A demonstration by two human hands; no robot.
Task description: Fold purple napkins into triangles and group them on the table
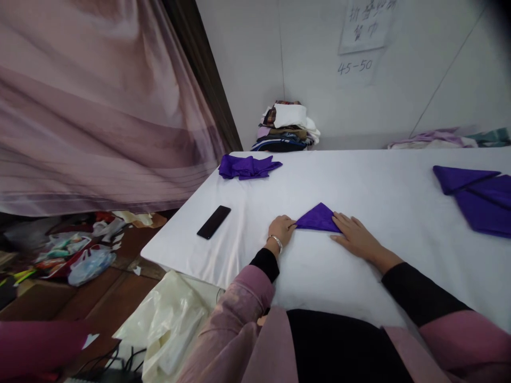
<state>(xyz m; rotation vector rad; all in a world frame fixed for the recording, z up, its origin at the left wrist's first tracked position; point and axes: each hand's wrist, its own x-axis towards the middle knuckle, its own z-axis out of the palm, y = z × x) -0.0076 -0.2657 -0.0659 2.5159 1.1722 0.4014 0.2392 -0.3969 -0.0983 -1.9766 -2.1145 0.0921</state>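
Observation:
A purple cloth napkin (317, 218), folded into a triangle, lies flat on the white-covered table (255, 202) in front of me. At its left corner, my left hand (281, 229) has its fingers pinched together on the cloth; a bracelet circles that wrist. My right hand (355, 234) rests on the napkin's right corner, fingers stretched out and the thumb apart from them. Part of that corner is hidden under the fingers.
A crumpled purple cloth (249, 167) lies at the far left of the table, and folded purple napkins (483, 199) at the right. A black phone (214, 222) sits left of my hands. Stacked clothes (287, 127) stand behind the table; a plastic bag (167, 314) hangs near its front left.

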